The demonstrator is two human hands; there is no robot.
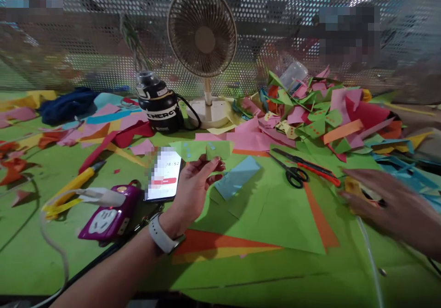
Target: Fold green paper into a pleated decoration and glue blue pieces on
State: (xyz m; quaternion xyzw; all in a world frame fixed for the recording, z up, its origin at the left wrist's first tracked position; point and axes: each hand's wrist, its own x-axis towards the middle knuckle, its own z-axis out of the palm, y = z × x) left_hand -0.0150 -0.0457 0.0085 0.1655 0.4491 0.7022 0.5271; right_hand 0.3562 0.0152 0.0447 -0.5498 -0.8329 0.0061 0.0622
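Between the thumb and fingers of my left hand (198, 179), a small folded piece of green paper (220, 149) with little blue squares is pinched, raised above the table. A strip of blue paper (237, 177) lies just right of it, on a large green sheet (268, 216). At the right, my right hand (396, 207) is blurred. Its fingers and thumb are around a yellow tool (353, 188) with dark and red parts, partly covered by the hand. Black scissors (294, 172) and a red-and-black cutter (319, 172) lie left of that hand.
A phone (163, 172), purple power socket (110, 211) and yellow cutter (74, 191) are at left. Behind stand a black bottle (158, 106) and a fan (205, 39). Paper scraps (310, 115) pile up at the back right. A pale cord (370, 257) runs toward the front edge.
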